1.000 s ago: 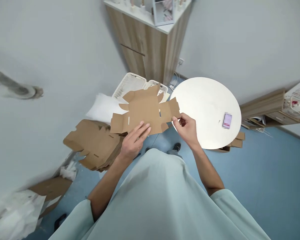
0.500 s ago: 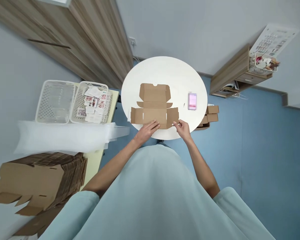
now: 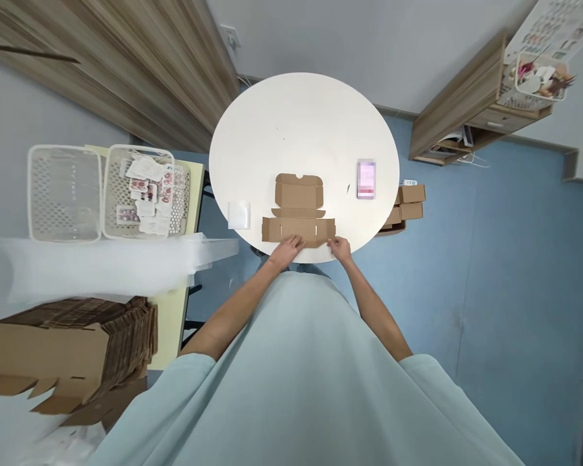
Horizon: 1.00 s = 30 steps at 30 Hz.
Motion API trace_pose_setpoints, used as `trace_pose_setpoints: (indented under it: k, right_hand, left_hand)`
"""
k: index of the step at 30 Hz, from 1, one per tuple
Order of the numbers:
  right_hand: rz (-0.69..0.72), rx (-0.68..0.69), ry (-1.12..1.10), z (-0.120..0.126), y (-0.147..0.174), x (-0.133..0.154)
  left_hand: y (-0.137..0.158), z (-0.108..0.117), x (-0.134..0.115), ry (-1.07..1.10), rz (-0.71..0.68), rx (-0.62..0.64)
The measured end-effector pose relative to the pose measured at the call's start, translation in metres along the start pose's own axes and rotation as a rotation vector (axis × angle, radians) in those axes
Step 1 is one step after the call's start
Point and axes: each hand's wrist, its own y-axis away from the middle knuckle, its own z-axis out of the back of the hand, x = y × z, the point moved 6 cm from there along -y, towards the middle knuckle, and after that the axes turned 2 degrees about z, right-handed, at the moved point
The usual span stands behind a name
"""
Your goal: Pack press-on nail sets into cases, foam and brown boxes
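Brown cardboard sheet (image 3: 298, 196), cut for folding, lies at the near edge of the round white desk (image 3: 303, 103). One second earlier, it was held left of the desk; the surface now appears to support it. Left hand (image 3: 287, 251): fingers outstretched, laid on its near edge. Right hand (image 3: 340, 248): narrowed, pinching its near right corner.

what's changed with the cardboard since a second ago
The unfolded box has moved rightward, from the left side of the round table to its near part, apparently lying flat. Both hands stayed on it: left hand at the near edge, right hand at the right corner. The phone stayed put.
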Motion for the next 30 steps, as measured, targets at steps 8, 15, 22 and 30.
trace_pose_setpoints:
  k: [8,15,22,30]
  right_hand:
    - [0.156,-0.170,0.196,0.026,-0.004,0.042]
    - [0.241,0.046,0.231,-0.018,-0.052,0.107]
    - [0.314,0.109,0.205,-0.039,-0.051,0.106]
    - [0.343,0.242,0.355,-0.047,-0.004,0.076]
  left_hand:
    - [0.021,0.007,0.015,0.050,0.148,-0.020]
    - [0.032,0.016,0.041,0.147,0.276,-0.074]
    - [0.025,0.023,0.049,0.311,0.348,-0.130]
    - [0.023,0.031,0.048,0.329,0.400,-0.145]
